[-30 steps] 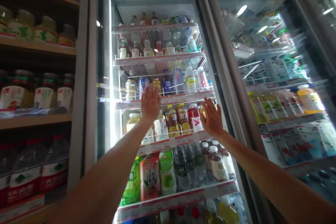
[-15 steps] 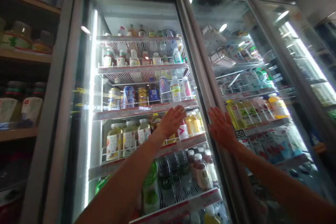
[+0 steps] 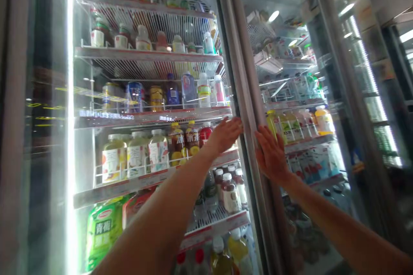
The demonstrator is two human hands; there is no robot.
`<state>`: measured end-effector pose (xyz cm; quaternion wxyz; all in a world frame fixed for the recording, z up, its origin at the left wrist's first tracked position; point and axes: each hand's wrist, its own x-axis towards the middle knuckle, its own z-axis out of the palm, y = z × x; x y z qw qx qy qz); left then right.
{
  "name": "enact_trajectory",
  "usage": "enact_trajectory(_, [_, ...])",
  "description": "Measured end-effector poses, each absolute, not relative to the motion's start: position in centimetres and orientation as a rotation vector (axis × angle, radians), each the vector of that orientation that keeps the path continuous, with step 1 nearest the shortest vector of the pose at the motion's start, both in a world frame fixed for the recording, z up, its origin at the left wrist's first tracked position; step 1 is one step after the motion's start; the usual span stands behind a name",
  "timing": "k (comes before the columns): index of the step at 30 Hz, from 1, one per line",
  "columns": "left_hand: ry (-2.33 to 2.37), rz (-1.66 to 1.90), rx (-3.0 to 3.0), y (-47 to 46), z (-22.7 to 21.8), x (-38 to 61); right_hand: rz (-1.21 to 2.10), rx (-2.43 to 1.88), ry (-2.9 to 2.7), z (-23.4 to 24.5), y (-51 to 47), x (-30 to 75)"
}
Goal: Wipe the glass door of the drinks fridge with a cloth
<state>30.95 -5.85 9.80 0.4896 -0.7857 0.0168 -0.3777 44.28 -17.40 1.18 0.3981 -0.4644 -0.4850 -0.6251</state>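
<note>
Both my arms reach up to a glass-fronted drinks cooler. My left hand (image 3: 224,135) is open, fingers stretched to the right, its tips at the edge of the left door's metal frame (image 3: 237,64). Whether it touches is unclear. Flat against the right door's frame (image 3: 254,94) lies my right hand (image 3: 271,154), open with fingers extended upward. Neither holds anything. Behind my left hand, through the glass, are a red-capped bottle (image 3: 205,133) and a brown iced tea bottle (image 3: 192,136). Yellow-green bottles (image 3: 285,126) stand behind the right door, near my right hand.
Shelves of bottles and cans fill the cooler, including blue cans (image 3: 134,94), tea bottles (image 3: 158,150) and a large green bottle (image 3: 105,227). A bright light strip (image 3: 70,137) runs down the left side. Another glass door (image 3: 364,81) stands farther right.
The view has moved closer and shifted right; the side shelves at left are gone from sight. My left hand has moved right to the door frame's edge, nearer my right hand.
</note>
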Motion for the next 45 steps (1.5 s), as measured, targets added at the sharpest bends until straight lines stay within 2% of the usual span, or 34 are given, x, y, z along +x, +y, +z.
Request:
enact_trajectory(3, [-0.009, -0.946, -1.915, -5.6, 7.9, 29.6, -1.591, -1.184, -1.249, 1.0, -17.6, 44.2])
enact_trajectory(8, [0.399, -0.56, -1.931, -5.4, 1.6, 27.2, -1.577, -1.218, -1.261, 0.0, -17.2, 43.4])
enact_trajectory(14, [-0.061, -0.87, -1.969, -5.6, 1.3, 27.6, -1.552, -1.233, -1.226, -0.7, -17.2, 42.7])
enact_trajectory(19, [0.314, -0.604, -2.019, -6.1, -3.6, 28.9, -1.537, -1.278, -1.268, -2.1, -17.9, 43.1])
enact_trajectory(24, [0.092, -0.76, -2.051, -6.8, -3.2, 30.9, -1.524, -1.314, -1.212, -3.1, -18.3, 44.4])
enact_trajectory(30, [0.428, -0.549, -2.039, -7.1, -6.7, 30.1, -1.559, -1.328, -1.309, -4.1, -19.0, 44.4])
enact_trajectory(36, [0.084, -0.767, -1.999, -6.0, -4.9, 28.9, -1.566, -1.31, -1.301, -5.0, -18.0, 43.6])
enact_trajectory(41, [0.358, -0.6, -1.985, -5.4, -7.1, 25.8, -1.524, -1.333, -1.413, -6.6, -17.1, 42.7])
enact_trajectory(45, [0.196, -0.721, -1.983, -4.7, -6.9, 24.0, -1.53, -1.352, -1.418, -7.8, -16.5, 42.0])
